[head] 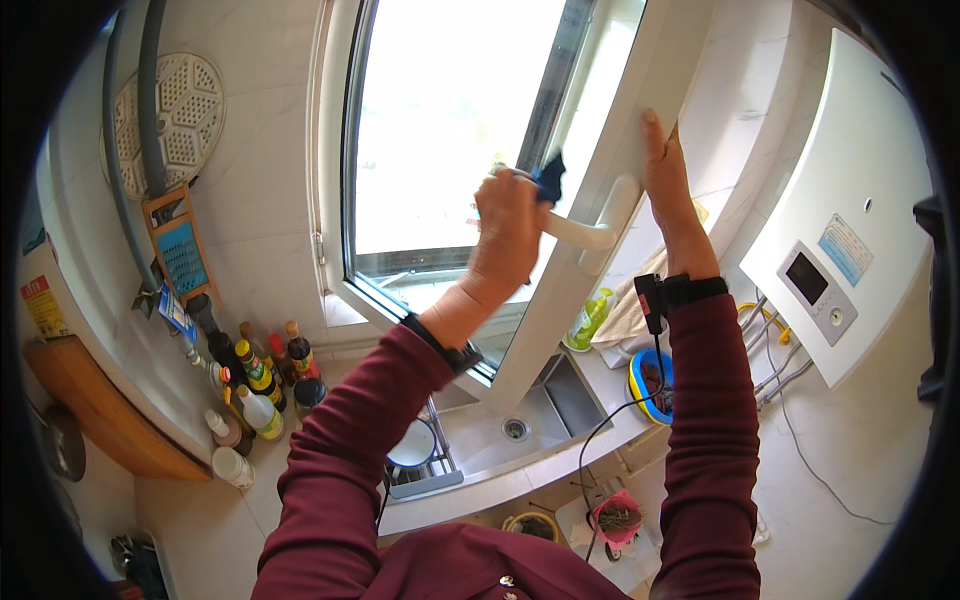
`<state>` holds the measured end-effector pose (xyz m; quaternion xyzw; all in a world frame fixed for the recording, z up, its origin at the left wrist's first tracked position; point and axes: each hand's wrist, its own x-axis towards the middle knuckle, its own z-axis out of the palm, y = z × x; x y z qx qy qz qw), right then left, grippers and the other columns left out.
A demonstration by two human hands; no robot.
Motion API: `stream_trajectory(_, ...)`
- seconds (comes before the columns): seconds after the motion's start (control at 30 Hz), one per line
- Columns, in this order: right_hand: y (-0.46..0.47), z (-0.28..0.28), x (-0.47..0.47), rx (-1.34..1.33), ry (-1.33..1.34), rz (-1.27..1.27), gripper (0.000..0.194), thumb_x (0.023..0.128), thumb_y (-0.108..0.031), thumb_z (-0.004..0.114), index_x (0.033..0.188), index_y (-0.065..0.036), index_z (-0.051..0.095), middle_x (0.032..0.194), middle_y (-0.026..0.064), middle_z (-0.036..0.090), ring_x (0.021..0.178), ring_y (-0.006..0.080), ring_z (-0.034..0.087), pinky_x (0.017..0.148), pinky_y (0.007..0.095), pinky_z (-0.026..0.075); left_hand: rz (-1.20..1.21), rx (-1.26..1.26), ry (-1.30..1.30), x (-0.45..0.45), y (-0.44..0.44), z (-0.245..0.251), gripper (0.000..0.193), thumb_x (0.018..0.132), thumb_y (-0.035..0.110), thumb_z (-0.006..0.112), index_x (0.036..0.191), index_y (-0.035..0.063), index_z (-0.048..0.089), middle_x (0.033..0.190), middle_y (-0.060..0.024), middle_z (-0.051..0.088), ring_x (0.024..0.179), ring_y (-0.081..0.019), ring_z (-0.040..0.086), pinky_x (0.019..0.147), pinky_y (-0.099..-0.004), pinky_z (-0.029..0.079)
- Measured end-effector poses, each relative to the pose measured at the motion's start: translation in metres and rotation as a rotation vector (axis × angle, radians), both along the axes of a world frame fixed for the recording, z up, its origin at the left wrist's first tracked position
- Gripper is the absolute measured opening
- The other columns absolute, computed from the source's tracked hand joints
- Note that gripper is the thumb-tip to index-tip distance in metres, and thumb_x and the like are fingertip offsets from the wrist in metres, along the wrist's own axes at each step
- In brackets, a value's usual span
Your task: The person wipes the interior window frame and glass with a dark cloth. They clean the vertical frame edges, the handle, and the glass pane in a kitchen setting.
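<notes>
A white-framed window sash (555, 330) stands tilted inward before me, with a white lever handle (581, 230) on its right side. My left hand (506, 225) is closed on a dark blue cloth (551, 178) in front of the glass, beside the end of the handle; its fingers are slightly blurred. My right hand (664, 176) rests against the outer edge of the sash, its thumb on the frame's face and its other fingers mostly hidden behind the edge.
Below the sash lies a steel sink (484, 442) with a white bowl (412, 444) at its left. Sauce bottles (259, 371) crowd the left counter. A green pump bottle (587, 322) and blue basin (651, 382) stand right of the sink. A white water heater (847, 202) hangs right.
</notes>
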<state>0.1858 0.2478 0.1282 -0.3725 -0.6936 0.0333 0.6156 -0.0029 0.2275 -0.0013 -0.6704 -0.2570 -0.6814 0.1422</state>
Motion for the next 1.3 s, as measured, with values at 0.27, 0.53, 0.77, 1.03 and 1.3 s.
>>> stream_trajectory(0.27,-0.004,-0.001,-0.002,-0.03,-0.008,0.009,0.073,0.103,-0.056,0.044,0.151,-0.002,0.035,0.136,0.0199,0.054,0.129,0.0284,0.051,0.11,0.0334,0.038,0.005,0.135,0.076,0.025,-0.017,-0.003,0.031,0.076,0.001,0.068,0.101,0.0062,0.051,0.108,-0.0149,0.049,0.105,-0.0348,0.048,0.095,-0.0488,0.035)
stream_trajectory(0.53,-0.002,0.002,0.001,-0.04,-0.034,0.027,0.069,0.104,-0.051,0.045,0.151,-0.001,0.037,0.141,0.018,0.052,0.132,0.0273,0.047,0.112,0.0325,0.035,0.174,0.15,0.175,0.088,-0.03,-0.009,0.021,0.08,0.011,0.061,0.099,0.0081,0.052,0.115,-0.0157,0.049,0.112,-0.033,0.048,0.109,-0.0511,0.028)
stream_trajectory(0.77,0.003,0.002,0.006,-0.002,-0.03,0.083,0.066,0.104,-0.049,0.046,0.149,-0.001,0.039,0.14,0.0162,0.052,0.131,0.0249,0.047,0.111,0.0322,0.035,0.101,0.167,0.381,0.049,-0.018,-0.02,0.025,0.081,0.009,0.065,0.101,0.0175,0.053,0.124,-0.0084,0.048,0.127,-0.0297,0.045,0.111,-0.0509,0.03)
stream_trajectory(1.03,0.008,-0.002,0.009,0.04,-0.088,0.015,0.071,0.104,-0.052,0.043,0.154,-0.005,0.027,0.14,0.0225,0.05,0.127,0.0325,0.053,0.109,0.0384,0.042,-0.089,0.006,0.281,-0.02,0.0,-0.012,0.038,0.075,-0.006,0.073,0.104,0.0093,0.053,0.13,-0.0143,0.047,0.122,-0.038,0.049,0.106,-0.0465,0.043)
stream_trajectory(1.3,0.01,0.001,0.007,0.052,-0.062,0.036,0.064,0.105,-0.049,0.044,0.142,0.003,0.042,0.147,0.0174,0.04,0.123,0.0294,0.055,0.105,0.033,0.041,0.166,0.161,0.625,0.04,-0.028,0.01,0.02,0.08,0.011,0.067,0.098,0.011,0.058,0.12,-0.0138,0.053,0.115,-0.0332,0.052,0.103,-0.0493,0.039)
